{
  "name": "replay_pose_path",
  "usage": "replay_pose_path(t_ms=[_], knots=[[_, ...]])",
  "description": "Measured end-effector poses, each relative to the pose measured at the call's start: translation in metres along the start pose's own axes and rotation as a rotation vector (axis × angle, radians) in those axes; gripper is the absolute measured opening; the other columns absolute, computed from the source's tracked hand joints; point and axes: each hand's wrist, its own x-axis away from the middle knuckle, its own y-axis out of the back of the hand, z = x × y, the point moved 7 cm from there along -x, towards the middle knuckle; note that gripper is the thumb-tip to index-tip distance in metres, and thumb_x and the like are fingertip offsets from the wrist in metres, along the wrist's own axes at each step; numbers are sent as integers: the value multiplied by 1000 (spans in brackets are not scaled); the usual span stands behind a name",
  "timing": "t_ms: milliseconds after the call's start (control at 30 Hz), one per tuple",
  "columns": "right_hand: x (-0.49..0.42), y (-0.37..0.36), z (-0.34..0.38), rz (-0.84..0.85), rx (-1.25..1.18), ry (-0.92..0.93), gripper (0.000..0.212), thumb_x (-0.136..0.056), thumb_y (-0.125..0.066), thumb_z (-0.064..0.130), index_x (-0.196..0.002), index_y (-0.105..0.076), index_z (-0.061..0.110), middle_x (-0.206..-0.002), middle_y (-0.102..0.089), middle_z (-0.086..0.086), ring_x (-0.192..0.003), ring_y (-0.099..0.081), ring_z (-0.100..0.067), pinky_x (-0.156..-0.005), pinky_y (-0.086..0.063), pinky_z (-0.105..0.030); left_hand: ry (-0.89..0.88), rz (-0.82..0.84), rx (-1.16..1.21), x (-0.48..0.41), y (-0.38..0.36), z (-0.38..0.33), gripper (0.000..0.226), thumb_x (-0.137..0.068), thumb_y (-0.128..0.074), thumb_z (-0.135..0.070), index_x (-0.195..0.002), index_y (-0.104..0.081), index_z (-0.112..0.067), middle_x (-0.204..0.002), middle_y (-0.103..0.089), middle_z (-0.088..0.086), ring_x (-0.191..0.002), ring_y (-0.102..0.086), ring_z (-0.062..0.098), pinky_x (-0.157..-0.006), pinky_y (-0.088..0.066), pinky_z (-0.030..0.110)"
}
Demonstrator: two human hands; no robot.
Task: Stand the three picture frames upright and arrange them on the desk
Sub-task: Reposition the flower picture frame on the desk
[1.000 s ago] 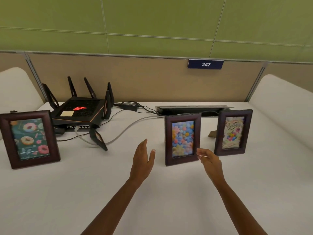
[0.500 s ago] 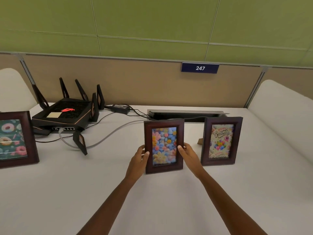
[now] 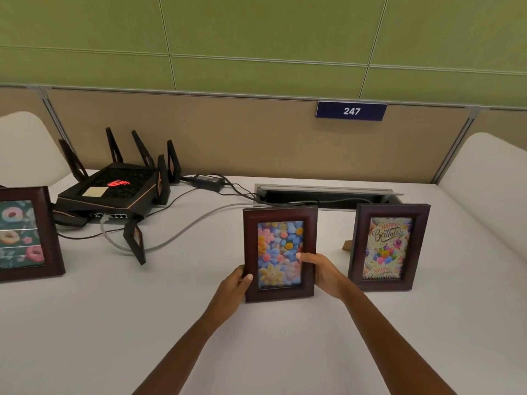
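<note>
Three dark wooden picture frames stand upright on the white desk (image 3: 256, 352). The flower frame (image 3: 281, 223) is in the middle; my left hand (image 3: 232, 289) grips its lower left edge and my right hand (image 3: 320, 273) grips its right edge, thumb on the glass. The birthday frame (image 3: 389, 248) stands just to the right, apart from my hands. The donut frame (image 3: 27, 233) stands at the far left, partly cut off by the image edge.
A black router (image 3: 114, 189) with several antennas sits at the back left, its grey and black cables (image 3: 182, 235) trailing over the desk to a cable slot (image 3: 328, 193). A beige partition (image 3: 256, 138) closes the back. White dividers rise at both sides.
Both hands closed onto the flower frame from open positions beside it. My right thumb has moved onto the glass. The view shifted so the donut frame slid toward the left edge.
</note>
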Motion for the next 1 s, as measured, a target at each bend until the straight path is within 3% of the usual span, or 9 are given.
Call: replay_pose_path(t_ms=[133, 300, 433, 667, 1000], knots=[[-6, 1, -2, 22, 2, -12, 17, -87, -50, 9, -96, -59, 21, -89, -73, 6, -83, -71, -13, -66, -59, -22, 8, -62, 17, -5, 3, 5, 37, -98, -36, -18, -133, -39, -6, -131, -54, 14, -119, -53, 27, -97, -49, 39], [-20, 6, 0, -45, 36, 39, 19, -87, -52, 9, -103, -56, 18, -96, -68, 3, -88, -67, -16, -70, -58, -22, -21, -121, 17, -25, 10, 0, 37, -98, -37, -17, -132, -41, -4, -130, -54, 15, -118, -53, 25, -98, -49, 40], [-38, 8, 20, -104, 31, 125, 19, -86, -53, 10, -97, -56, 26, -98, -66, 5, -88, -66, -14, -70, -57, -21, -73, -169, 4, -50, 19, -15, 33, -98, -38, -15, -127, -45, -3, -125, -57, 13, -106, -53, 18, -94, -48, 36], [-78, 10, 52, -120, -7, 182, 18, -86, -53, 11, -95, -56, 26, -97, -66, 3, -85, -67, -17, -66, -59, -21, -102, -200, -32, -104, 35, -42, 34, -98, -38, -15, -127, -46, 2, -125, -58, 20, -115, -55, 33, -98, -49, 48], [-125, 28, 59, -198, 39, 155, 13, -87, -53, 16, -95, -54, 27, -96, -64, 4, -84, -65, -16, -65, -57, -24, -26, -163, -16, -151, 38, -39, 35, -98, -37, -14, -129, -44, 0, -130, -55, 18, -118, -53, 33, -99, -48, 45]])
